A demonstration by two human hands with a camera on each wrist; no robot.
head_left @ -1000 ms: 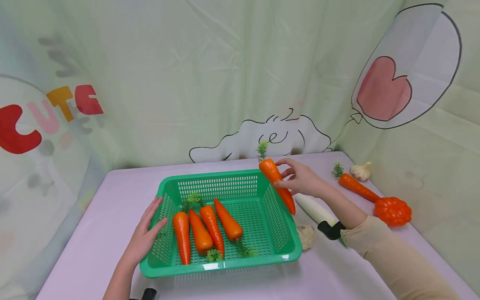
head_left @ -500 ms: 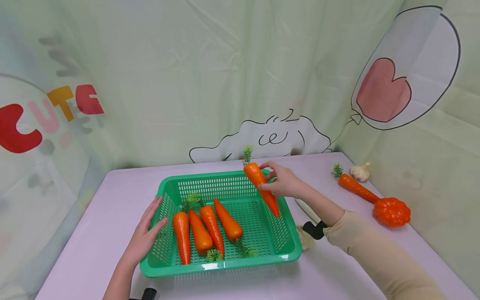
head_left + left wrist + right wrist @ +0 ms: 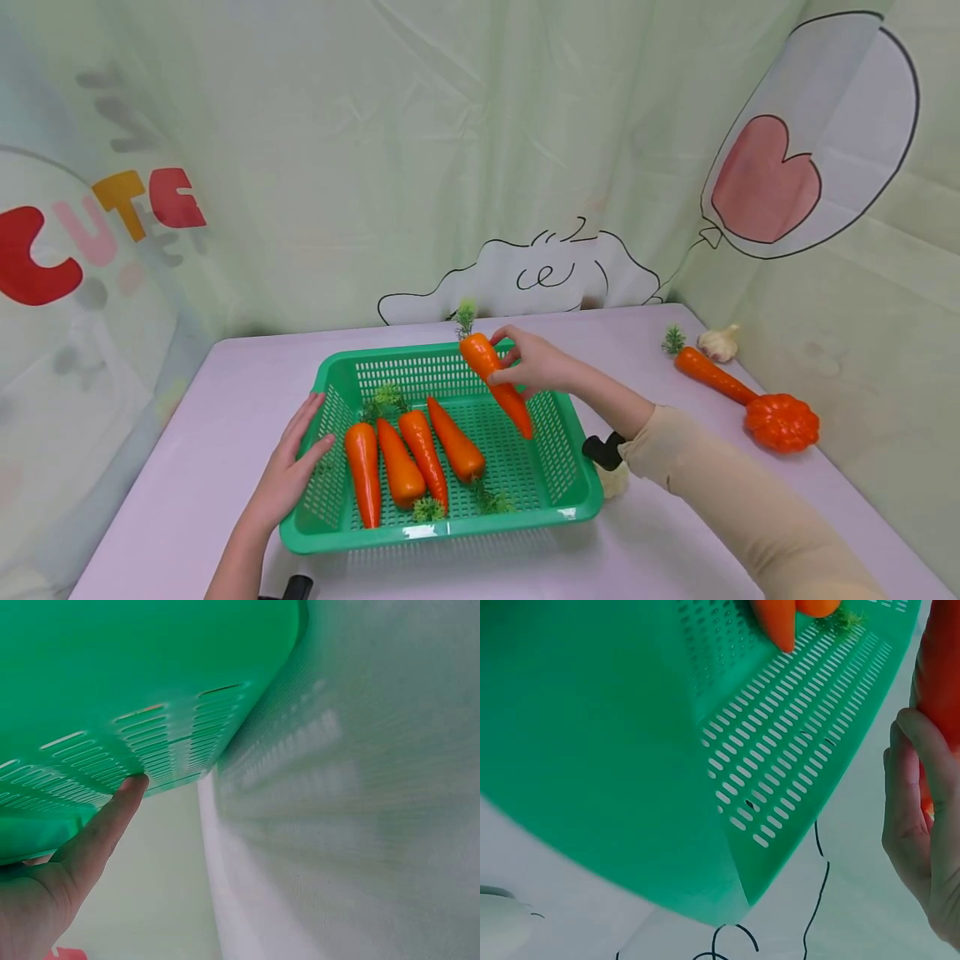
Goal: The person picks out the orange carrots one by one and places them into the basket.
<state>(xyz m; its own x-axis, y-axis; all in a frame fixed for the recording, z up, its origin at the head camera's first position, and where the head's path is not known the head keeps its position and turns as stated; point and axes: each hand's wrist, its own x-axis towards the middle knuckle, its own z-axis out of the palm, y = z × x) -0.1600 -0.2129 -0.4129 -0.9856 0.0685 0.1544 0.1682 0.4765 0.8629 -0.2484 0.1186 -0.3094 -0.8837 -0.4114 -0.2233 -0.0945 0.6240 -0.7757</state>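
Observation:
A green plastic basket (image 3: 517, 522) stands on the table, with several orange carrots (image 3: 364, 467) lying in its left half. Over its right half, my right hand (image 3: 536, 362) pinches another carrot (image 3: 478, 354) between thumb and fingers, leafy top up and tip slanting down to the right. The right wrist view shows that carrot (image 3: 941, 675) at its edge, beside the slotted basket wall (image 3: 780, 757). My left hand (image 3: 288, 467) rests against the basket's left side, fingers extended. In the left wrist view a straight finger (image 3: 112, 817) touches the outer wall.
To the right lie one more carrot (image 3: 712, 373), a garlic bulb (image 3: 718, 343) and a ribbed red-orange pumpkin (image 3: 782, 423). A pale bulb (image 3: 613, 481) sits partly hidden at the basket's right side. A printed curtain (image 3: 315, 208) borders the table at back and sides.
My right hand has carried its carrot leftward, from the basket's right rim to over its interior. My left hand and the basket have stayed in place.

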